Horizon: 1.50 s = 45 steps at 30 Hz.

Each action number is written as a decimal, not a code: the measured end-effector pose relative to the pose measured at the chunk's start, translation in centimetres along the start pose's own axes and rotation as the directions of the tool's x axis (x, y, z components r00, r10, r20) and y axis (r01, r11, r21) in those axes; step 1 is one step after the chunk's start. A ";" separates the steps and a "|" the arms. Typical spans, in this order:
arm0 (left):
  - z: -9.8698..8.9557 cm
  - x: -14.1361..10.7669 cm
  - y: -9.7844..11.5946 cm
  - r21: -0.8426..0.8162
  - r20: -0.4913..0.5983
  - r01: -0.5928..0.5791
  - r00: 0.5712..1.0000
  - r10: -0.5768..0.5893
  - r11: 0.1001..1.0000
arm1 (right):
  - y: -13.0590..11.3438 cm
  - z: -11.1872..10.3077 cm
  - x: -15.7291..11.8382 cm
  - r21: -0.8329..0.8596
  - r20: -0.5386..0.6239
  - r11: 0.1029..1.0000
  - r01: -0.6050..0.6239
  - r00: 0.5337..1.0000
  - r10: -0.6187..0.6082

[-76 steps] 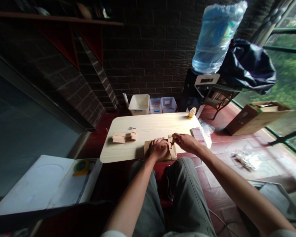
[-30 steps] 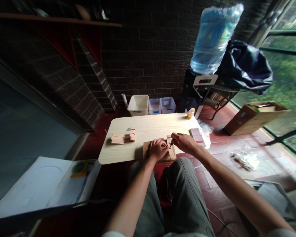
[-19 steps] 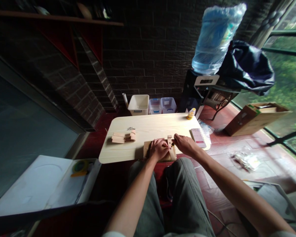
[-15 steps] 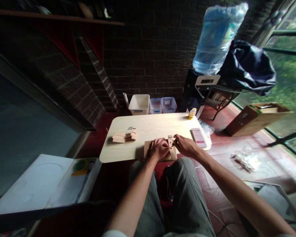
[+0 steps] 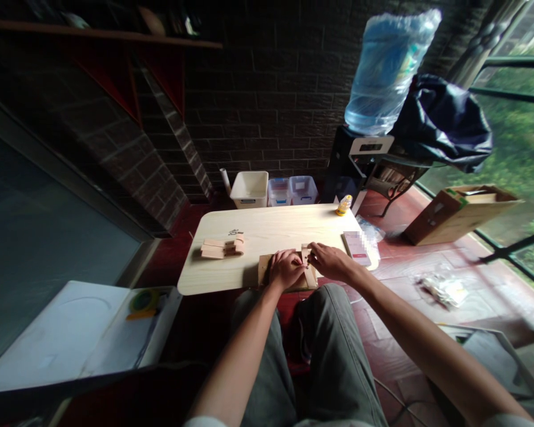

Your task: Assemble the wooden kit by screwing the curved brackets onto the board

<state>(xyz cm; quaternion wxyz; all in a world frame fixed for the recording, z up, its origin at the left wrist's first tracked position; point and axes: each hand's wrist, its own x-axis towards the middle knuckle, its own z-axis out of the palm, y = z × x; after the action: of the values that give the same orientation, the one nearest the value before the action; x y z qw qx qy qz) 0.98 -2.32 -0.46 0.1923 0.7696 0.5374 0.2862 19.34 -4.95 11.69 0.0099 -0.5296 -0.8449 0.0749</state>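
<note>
Head view: the right hand's (image 5: 331,261) curled fingers meet a narrow, light-brown wooden strip (image 5: 310,278) with dark holes, but whether that grip clamps anything is too small to tell. The left hand (image 5: 286,270) lies across a flat, tan rectangular wooden block (image 5: 264,271) beneath, its grip's closure also unclear, apparently bracing it at the front edge of the pale wooden worktop (image 5: 285,222) for easy reach, while a pinkish-tan, slotted wooden piece (image 5: 213,248) rests near the left edge.

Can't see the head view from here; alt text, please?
A bare left hand rests on a tan wooden board at the near edge of a pale rectangular wooden table; the bare right hand is at a narrow tan wooden strip across it. Tan wooden pieces lie farther left.
</note>
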 end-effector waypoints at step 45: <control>0.0 -0.2 0.0 0.022 -0.023 -0.020 1.000 0.021 1.000 | -0.7 0.0 0.0 0.021 -0.024 1.000 0.022 0.999 -0.022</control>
<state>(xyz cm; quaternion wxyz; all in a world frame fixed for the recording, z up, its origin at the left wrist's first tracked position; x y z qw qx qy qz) 0.92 -2.52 -0.49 0.1748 0.7737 0.5348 0.2912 18.73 -5.28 11.76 0.0262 -0.5210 -0.8496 0.0775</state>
